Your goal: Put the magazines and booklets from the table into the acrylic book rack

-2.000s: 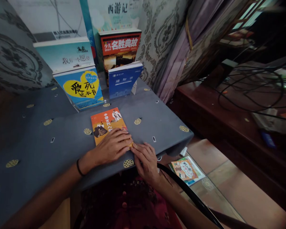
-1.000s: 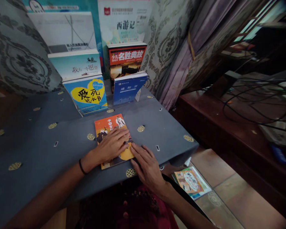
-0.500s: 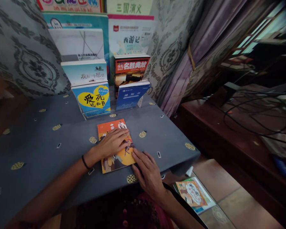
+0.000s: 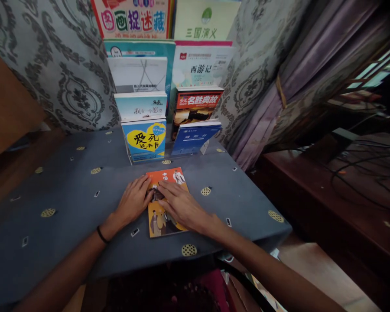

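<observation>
Orange book lies flat under both hands' fingers.

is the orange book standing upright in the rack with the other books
No, the orange book lies flat on the grey tablecloth under the left hand and right hand.

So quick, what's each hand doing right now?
Left hand: open, flat, fingers resting on the orange book's left edge.
Right hand: open, palm down across the book's cover.

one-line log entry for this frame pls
left hand: flat at orange book left edge | right hand: flat on its cover | book: closed, on grey tablecloth
</observation>
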Action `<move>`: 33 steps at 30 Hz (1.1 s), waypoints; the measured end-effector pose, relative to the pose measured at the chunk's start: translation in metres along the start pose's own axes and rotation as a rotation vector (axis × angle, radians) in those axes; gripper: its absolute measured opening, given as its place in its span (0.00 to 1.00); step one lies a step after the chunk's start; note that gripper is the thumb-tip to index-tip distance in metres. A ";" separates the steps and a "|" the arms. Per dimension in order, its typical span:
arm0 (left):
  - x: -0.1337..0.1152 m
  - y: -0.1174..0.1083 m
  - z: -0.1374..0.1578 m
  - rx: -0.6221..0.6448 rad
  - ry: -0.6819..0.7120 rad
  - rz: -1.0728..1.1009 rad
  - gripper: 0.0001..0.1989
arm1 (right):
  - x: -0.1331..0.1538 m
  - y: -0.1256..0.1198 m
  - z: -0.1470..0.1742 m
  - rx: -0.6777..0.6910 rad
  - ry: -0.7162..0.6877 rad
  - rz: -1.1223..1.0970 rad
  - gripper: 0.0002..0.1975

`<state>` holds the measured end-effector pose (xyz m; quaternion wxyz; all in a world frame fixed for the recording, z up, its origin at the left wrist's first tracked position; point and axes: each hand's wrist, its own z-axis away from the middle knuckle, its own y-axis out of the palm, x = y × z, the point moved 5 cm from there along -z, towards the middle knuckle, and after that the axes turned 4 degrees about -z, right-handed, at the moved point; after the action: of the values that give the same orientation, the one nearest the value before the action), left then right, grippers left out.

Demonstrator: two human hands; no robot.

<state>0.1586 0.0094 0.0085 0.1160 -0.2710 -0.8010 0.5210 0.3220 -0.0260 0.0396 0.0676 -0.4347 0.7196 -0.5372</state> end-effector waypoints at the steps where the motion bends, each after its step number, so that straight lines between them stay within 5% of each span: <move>1: 0.001 0.002 0.002 -0.003 0.006 0.008 0.19 | -0.001 0.010 -0.016 0.031 -0.007 -0.002 0.25; 7: 0.005 0.005 0.003 0.030 0.008 0.031 0.18 | -0.014 0.053 -0.064 0.196 0.025 -0.039 0.36; 22: 0.001 0.004 0.000 0.016 0.019 0.044 0.20 | -0.036 0.045 -0.050 0.175 0.013 -0.026 0.34; 33: 0.003 0.006 0.001 -0.049 0.039 0.033 0.19 | -0.054 0.032 -0.040 0.190 0.165 0.044 0.35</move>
<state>0.1574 0.0127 0.0027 0.1162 -0.2971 -0.8064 0.4979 0.3150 0.0418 0.0097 0.0607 -0.3647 0.6781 -0.6352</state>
